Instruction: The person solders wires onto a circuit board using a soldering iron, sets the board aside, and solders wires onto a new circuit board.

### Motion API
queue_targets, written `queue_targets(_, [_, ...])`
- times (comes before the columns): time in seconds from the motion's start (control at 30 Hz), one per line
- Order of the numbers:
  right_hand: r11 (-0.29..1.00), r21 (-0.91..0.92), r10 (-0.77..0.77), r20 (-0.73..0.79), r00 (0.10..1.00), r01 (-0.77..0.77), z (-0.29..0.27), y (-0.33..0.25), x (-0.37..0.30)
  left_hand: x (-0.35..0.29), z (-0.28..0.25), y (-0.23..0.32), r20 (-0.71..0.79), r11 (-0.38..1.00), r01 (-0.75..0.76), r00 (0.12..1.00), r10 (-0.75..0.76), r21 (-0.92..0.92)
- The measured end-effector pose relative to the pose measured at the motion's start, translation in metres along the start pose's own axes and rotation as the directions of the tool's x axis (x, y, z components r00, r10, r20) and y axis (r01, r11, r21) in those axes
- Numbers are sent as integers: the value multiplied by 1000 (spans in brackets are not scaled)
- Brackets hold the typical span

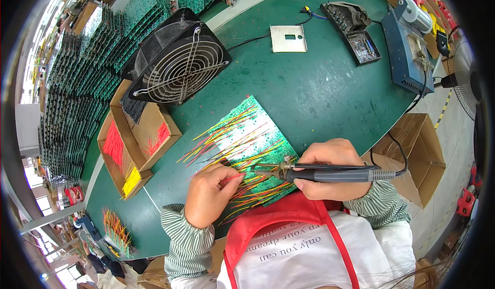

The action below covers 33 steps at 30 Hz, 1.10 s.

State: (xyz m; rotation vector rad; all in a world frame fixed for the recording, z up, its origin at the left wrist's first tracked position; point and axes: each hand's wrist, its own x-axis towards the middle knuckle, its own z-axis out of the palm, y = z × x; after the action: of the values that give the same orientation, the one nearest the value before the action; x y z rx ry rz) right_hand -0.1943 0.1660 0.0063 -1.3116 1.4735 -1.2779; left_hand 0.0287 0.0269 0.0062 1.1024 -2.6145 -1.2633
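A green circuit board (pixel 260 115) lies on the table in front of me, with rows of red, yellow and black wires (pixel 206 137) sticking out over its left side. My left hand (pixel 210 190) is closed at the board's left edge, pinching a red wire (pixel 234 178) between thumb and fingers. In my right hand (pixel 335 157) is a grey-handled soldering iron (pixel 330 174), its tip pointing left over the board close to the left fingers. A metal fitting with a thin tube is fixed along the iron. Wires hide the spot under the tip.
Left of the board stands a cardboard box (pixel 172 134) of red, yellow and black wires, below a black fan (pixel 180 62). At the far right sit a blue soldering station (pixel 405 57) and a black tray (pixel 366 49). An open carton (pixel 412 155) stands beyond the table's right edge.
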Motion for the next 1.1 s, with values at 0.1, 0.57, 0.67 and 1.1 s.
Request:
queue_targets(0.1, [1000,2,1,5,1000,-1,4,0,0,0,-2,1,16,1000,2,1000,-2,6])
queue_targets(0.57, [1000,10,10,4,1000,-10,0,-2,4,3,-2,-5,39,1000,-18,999,18,4])
queue_targets(0.67, [1000,-1,1,4,1000,-1,-6,-3,3,2,-4,-1,32,1000,4,999,-5,23])
queue_targets(1.1, [999,-52,8,-64,998,-11,-15,-3,-8,13,11,15,-57,978,-147,986,156,147])
